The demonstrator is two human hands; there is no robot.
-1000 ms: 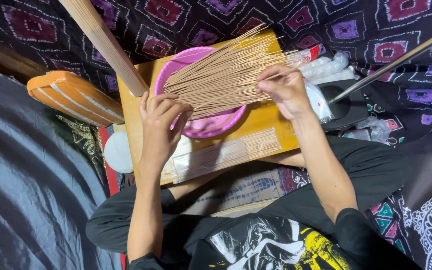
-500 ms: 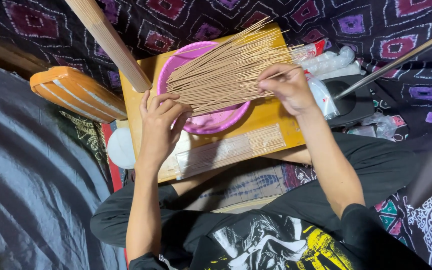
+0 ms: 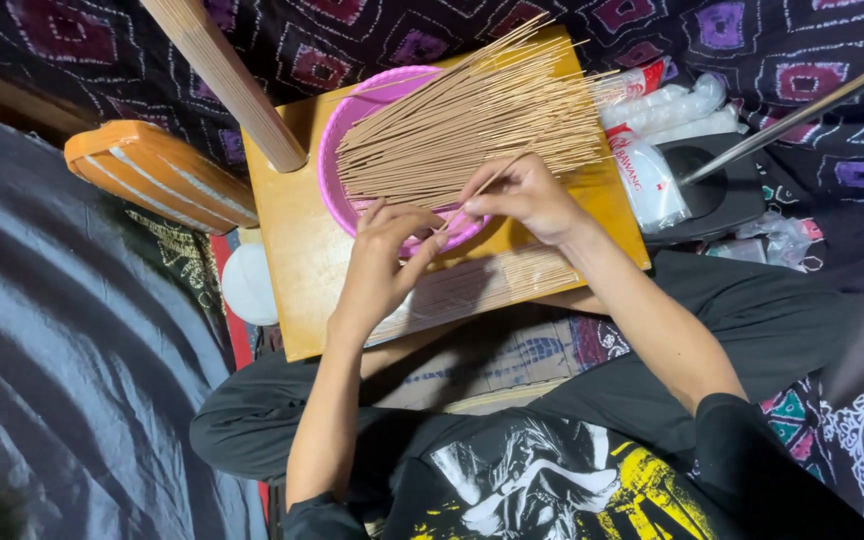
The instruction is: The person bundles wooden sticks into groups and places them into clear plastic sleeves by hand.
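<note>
Head view, looking down: a seated person works at a small yellow wooden bench [image 3: 297,250] carrying a pink bowl [image 3: 337,150] heaped with a fan of thin tan sticks [image 3: 472,115]. The right hand [image 3: 527,195] pinches a single stick [image 3: 492,180] between closed fingertips, while the left hand [image 3: 387,250], fingers loosely curled and holding nothing, touches the bowl's near rim. Judged from this, drawing one stick free goes best with a light pinch while the left hand steadies the bowl.

Orange striped cushion [image 3: 157,175] (left), white plastic bags [image 3: 667,110], black tray [image 3: 717,190].
</note>
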